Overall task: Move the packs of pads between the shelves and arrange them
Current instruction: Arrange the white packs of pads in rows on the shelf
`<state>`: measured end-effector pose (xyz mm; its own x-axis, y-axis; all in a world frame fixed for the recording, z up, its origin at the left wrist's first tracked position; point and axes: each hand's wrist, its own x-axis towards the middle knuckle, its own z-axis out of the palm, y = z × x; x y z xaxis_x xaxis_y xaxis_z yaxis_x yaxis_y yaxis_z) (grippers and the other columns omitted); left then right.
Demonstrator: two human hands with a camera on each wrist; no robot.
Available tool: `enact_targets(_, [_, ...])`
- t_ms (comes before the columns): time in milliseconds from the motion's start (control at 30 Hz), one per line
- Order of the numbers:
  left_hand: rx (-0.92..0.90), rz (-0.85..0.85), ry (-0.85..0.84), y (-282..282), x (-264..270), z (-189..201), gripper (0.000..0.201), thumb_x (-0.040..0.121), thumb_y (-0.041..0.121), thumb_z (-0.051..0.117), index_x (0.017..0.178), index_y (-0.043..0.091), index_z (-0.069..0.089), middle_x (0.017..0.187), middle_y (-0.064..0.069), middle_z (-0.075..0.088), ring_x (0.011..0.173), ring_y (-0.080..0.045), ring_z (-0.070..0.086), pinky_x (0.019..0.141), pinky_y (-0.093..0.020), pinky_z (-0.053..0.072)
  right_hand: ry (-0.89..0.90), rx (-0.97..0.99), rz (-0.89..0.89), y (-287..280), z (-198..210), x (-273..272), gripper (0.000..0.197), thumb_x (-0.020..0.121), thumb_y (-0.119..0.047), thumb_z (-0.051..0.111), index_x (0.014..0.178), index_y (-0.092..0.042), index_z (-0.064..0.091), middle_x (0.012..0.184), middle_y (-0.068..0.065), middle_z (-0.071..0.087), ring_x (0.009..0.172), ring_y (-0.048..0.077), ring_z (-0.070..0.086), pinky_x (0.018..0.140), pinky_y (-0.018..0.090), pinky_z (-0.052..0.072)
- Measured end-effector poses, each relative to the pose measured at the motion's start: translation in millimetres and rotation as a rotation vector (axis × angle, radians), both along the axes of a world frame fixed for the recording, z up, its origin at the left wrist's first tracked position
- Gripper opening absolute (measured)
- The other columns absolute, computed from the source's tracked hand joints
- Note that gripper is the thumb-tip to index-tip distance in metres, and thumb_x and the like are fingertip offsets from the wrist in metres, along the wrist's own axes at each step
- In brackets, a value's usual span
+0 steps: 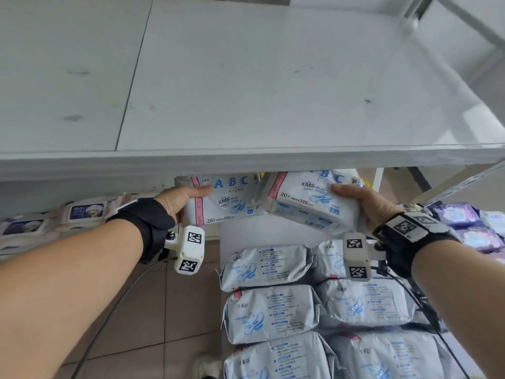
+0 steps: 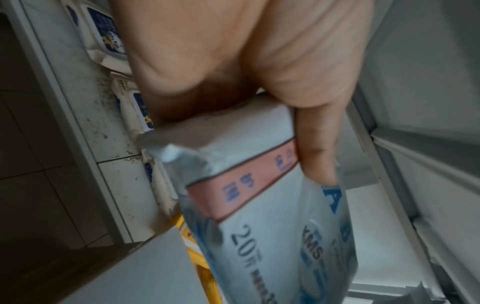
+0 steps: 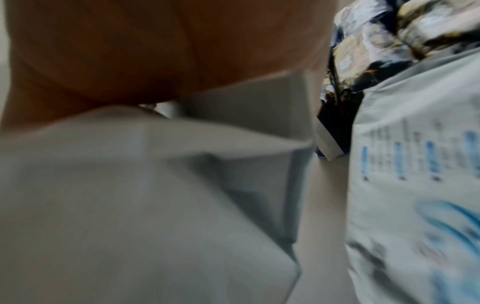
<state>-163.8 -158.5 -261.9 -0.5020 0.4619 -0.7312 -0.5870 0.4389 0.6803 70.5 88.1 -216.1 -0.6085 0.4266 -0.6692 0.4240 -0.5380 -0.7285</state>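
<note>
Each hand holds one white pack of pads with blue ABC print and a pink stripe. My left hand (image 1: 185,199) grips the left pack (image 1: 229,199) by its left end, thumb on top; in the left wrist view the thumb (image 2: 317,144) presses that pack (image 2: 259,205) beside the pink band. My right hand (image 1: 363,201) grips the right pack (image 1: 306,199) by its right end, tilted down to the right; the right wrist view shows this pack (image 3: 130,195) blurred under the palm. Both packs sit just below the front edge of the bare white upper shelf (image 1: 246,77).
Several grey-white pad packs (image 1: 267,310) lie in rows on the lower shelf under my hands. Wet-wipe packs (image 1: 84,212) line the lower shelf at the left, purple packs (image 1: 459,217) at the right. Brown floor tiles (image 1: 153,310) and a cable show below.
</note>
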Motion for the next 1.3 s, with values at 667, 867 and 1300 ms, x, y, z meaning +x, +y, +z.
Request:
enact_targets(667, [0.126, 0.191, 0.006, -146, 118, 85, 0.040, 0.076, 0.034, 0.075, 0.102, 0.006, 0.066, 0.102, -0.018, 0.070, 0.088, -0.031, 0.066, 0.088, -0.043, 0.052, 0.205, -0.082, 0.008, -180, 70, 68, 0.079, 0.068, -0.036, 0.074, 0.134, -0.001, 0.050, 0.135, 0.025, 0.051, 0.106, 0.038, 0.055, 0.086, 0.045, 0.050])
enact_targets(867, [0.236, 0.316, 0.149, -185, 133, 151, 0.064, 0.062, 0.049, 0.078, 0.110, 0.008, 0.065, 0.107, -0.016, 0.070, 0.106, -0.034, 0.065, 0.100, -0.049, 0.047, 0.423, -0.020, 0.021, -216, 125, 77, 0.068, 0.078, -0.035, 0.062, 0.136, -0.002, 0.048, 0.136, 0.025, 0.051, 0.114, 0.037, 0.050, 0.100, 0.050, 0.040])
enact_targets(1300, [0.421, 0.496, 0.328, -260, 29, 217, 0.070, 0.065, 0.036, 0.080, 0.124, 0.006, 0.057, 0.114, -0.018, 0.067, 0.109, -0.035, 0.062, 0.100, -0.053, 0.046, 0.546, -0.015, 0.096, -268, 186, -37, 0.044, 0.069, -0.019, 0.069, 0.111, -0.008, 0.063, 0.102, 0.016, 0.073, 0.076, 0.030, 0.072, 0.062, 0.041, 0.059])
